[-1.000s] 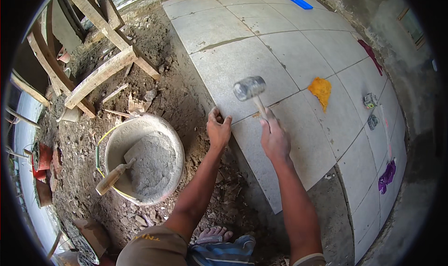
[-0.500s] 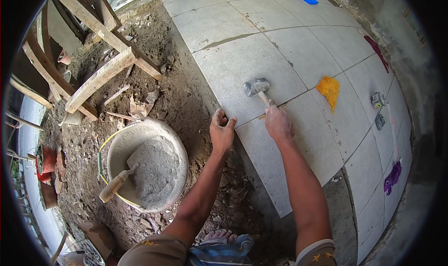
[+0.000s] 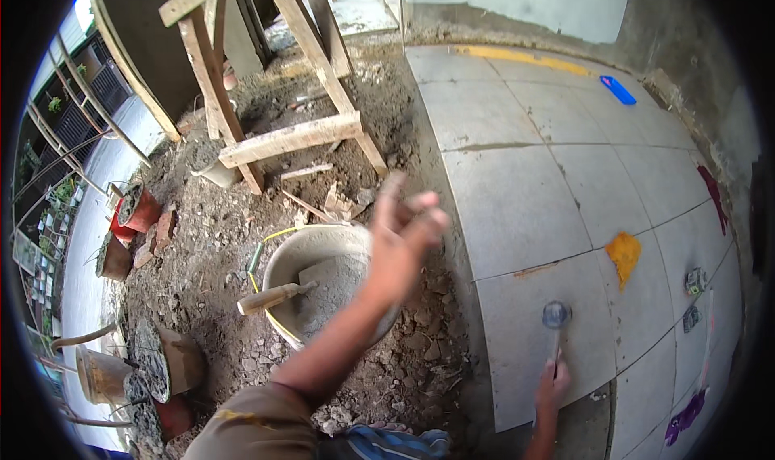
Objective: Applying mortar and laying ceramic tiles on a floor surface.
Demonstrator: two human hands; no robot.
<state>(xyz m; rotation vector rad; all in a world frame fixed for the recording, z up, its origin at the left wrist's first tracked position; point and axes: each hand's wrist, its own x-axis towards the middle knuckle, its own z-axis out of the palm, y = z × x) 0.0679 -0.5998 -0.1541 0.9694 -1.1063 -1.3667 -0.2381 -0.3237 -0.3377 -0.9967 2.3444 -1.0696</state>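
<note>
My right hand (image 3: 551, 386) grips the handle of a mallet (image 3: 556, 315), whose dark round head is over the nearest pale grey floor tile (image 3: 517, 363). My left hand (image 3: 404, 250) is raised with its fingers apart and nothing seen in them; motion blurs it. It hangs above the right side of a bucket (image 3: 284, 264) and hides part of it. Grey powdery mix (image 3: 339, 276) fills the lower part of that bucket. A trowel (image 3: 270, 298) rests in it, its wooden handle over the left rim.
A wooden trestle (image 3: 291, 137) stands on rubble beyond the bucket. On the tiles lie a yellow-orange scrap (image 3: 623, 258), a small boxy thing (image 3: 695, 281), a purple cloth (image 3: 686, 420) and a blue tray-like thing (image 3: 617, 89). Pots (image 3: 140, 207) line the left side.
My left hand has come off the tile edge and lifted toward the bucket, fingers spreading. My right hand has drawn the mallet back onto the nearer tile. The view has turned up and left.
</note>
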